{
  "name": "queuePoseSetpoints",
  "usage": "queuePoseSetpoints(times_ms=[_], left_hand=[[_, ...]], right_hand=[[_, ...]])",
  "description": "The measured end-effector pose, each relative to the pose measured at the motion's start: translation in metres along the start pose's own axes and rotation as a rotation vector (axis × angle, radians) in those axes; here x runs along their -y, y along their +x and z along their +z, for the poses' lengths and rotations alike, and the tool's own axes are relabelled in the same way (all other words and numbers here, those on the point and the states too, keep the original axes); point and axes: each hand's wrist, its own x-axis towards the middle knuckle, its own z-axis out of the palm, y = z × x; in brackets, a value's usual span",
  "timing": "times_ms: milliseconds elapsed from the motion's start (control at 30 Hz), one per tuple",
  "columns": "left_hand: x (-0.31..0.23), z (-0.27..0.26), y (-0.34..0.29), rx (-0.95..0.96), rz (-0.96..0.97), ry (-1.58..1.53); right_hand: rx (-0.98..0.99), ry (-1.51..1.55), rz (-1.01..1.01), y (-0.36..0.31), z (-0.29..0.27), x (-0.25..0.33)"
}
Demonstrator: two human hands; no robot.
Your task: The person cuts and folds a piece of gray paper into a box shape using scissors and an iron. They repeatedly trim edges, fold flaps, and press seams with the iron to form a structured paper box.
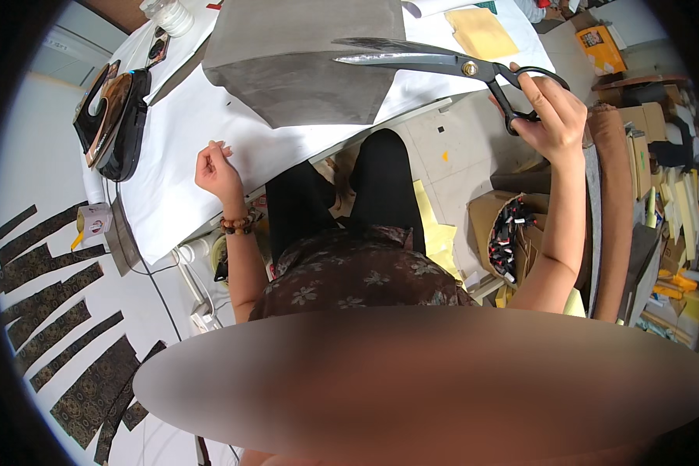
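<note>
My right hand point(550, 116) grips large black-handled fabric scissors point(443, 62) by their loops, raised over the table's right front edge. The blades point left, slightly apart, above a dark grey piece of fabric point(295, 85). This fabric lies on the white-covered table point(186, 155), its near corner close to the front edge. Over the white cover to the left is my left hand point(219, 172), fingers curled in; nothing shows between them. A beaded bracelet point(237, 224) circles my left wrist.
An iron point(116, 124) stands at the table's left, with a small box point(95, 220) nearer me. Dark patterned fabric strips point(93, 380) lie at the far left. An open cardboard box point(483, 225) with scraps and brown fabric rolls point(612, 194) stand at the right.
</note>
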Motion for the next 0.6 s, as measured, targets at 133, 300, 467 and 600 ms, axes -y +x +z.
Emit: queuePoseSetpoints(times_ms=[133, 300, 467, 600], left_hand=[[0.0011, -0.0018, 0.0031, 0.010, 0.005, -0.009], [0.0015, -0.0014, 0.0015, 0.005, 0.015, -0.002], [0.0003, -0.0012, 0.0035, -0.002, 0.010, -0.010], [-0.0003, -0.0017, 0.0024, -0.001, 0.001, -0.010]], right_hand=[[-0.009, 0.001, -0.007, 0.0006, 0.0021, 0.0009], [-0.012, -0.010, -0.028, 0.0012, 0.0015, -0.0006], [-0.025, -0.026, -0.038, 0.0015, 0.0022, 0.0002], [-0.021, -0.046, -0.017, 0.0062, 0.0010, 0.0047]])
